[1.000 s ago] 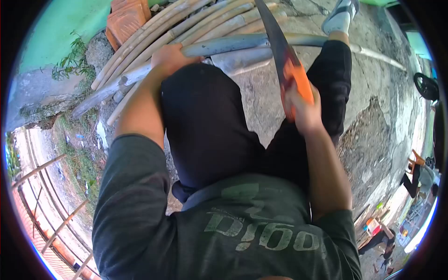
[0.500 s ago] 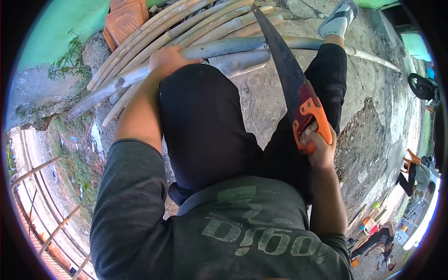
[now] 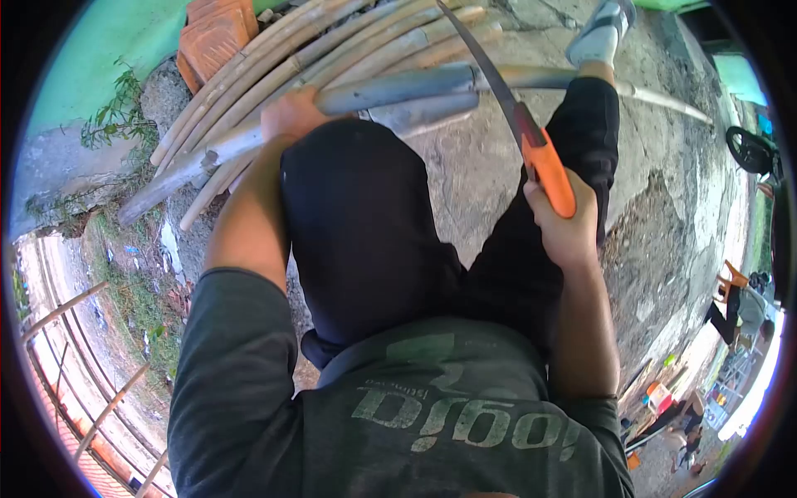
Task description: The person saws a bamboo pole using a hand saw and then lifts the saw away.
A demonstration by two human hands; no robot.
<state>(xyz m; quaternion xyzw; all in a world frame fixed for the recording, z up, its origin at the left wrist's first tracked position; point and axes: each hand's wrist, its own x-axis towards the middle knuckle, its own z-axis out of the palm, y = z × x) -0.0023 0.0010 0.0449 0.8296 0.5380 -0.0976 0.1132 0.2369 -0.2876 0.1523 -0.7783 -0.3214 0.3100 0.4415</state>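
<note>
My right hand (image 3: 571, 217) is wrapped round the orange handle of a handsaw (image 3: 551, 170). The saw's dark blade slants up and to the left, seen nearly edge-on, crossing over a long bamboo pole (image 3: 398, 88) in this view. That pole runs across in front of my knees, from the lower left to the far right. My left hand (image 3: 290, 114) is closed over it beside my bent left knee, with some fingers hidden. A shorter thick bamboo piece (image 3: 436, 113) lies right against the pole on the near side.
Several more bamboo poles (image 3: 290, 65) lie in a pile beyond my left hand. Orange clay tiles (image 3: 217, 40) stand at the green wall (image 3: 108, 62). Cracked concrete (image 3: 656, 166) spreads on the right, where my foot (image 3: 599, 41) rests. Other people (image 3: 685, 423) are far off at lower right.
My right hand has turned the saw so its blade goes from broadside to nearly edge-on, and has moved slightly forward. My left hand remains on the pole.
</note>
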